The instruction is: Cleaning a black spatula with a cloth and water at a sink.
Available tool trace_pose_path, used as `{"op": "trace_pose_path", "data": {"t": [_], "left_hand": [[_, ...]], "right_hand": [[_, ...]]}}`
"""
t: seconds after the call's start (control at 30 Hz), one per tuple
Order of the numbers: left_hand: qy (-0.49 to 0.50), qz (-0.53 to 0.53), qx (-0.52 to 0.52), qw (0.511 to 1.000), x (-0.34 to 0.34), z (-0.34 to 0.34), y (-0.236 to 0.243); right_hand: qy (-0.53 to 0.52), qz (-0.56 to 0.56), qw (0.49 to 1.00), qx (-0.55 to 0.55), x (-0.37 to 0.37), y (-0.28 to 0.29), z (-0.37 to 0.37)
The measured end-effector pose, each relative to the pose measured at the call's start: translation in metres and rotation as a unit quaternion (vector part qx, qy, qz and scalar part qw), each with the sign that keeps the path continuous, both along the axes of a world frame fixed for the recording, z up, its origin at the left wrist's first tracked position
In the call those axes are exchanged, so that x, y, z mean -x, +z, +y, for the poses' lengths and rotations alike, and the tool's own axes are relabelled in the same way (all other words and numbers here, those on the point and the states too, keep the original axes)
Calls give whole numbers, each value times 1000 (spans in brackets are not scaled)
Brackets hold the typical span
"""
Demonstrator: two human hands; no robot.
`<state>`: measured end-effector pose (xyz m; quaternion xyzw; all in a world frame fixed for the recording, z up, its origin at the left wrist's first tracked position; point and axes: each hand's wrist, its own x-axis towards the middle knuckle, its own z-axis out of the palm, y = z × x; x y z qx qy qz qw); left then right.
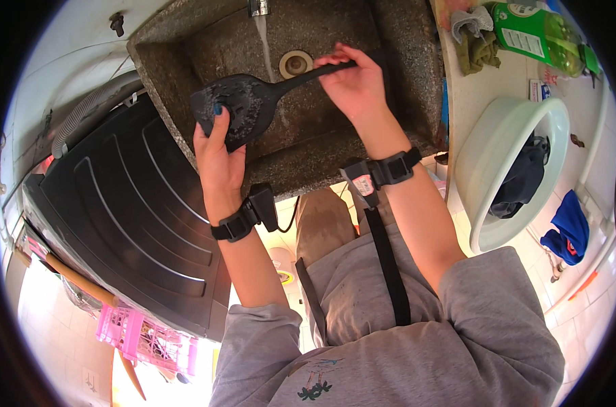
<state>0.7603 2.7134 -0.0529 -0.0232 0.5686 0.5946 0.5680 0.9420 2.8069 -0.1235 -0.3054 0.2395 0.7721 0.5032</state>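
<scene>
A black spatula (262,95) with a broad, wet head is held level over a dark stone sink (160,102). My left hand (216,152) grips the head from the near left side, its thumb pressed on the upper face and the other fingers underneath. Around the handle's far end, my right hand (359,87) is closed. Water (264,44) runs from a metal tap (259,8) at the top and falls behind the spatula. A round drain (295,64) shows in the basin just beyond the handle.
Left of the sink stands a black ridged machine top (131,197), with a pink crate (141,332) below it. On the right ledge lie cloths (477,51) and a green bottle (538,37). A pale tub (481,163) holding dark fabric is nearer me, beside a blue cloth (569,227).
</scene>
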Motion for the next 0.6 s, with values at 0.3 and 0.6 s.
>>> {"op": "trace_pose_path", "data": {"t": [0.3, 0.6], "left_hand": [[106, -39, -72, 991, -26, -9, -38], [38, 15, -7, 999, -27, -22, -14]], "right_hand": [[185, -25, 979, -78, 88, 0, -27], [197, -52, 977, 66, 83, -15, -9]]}}
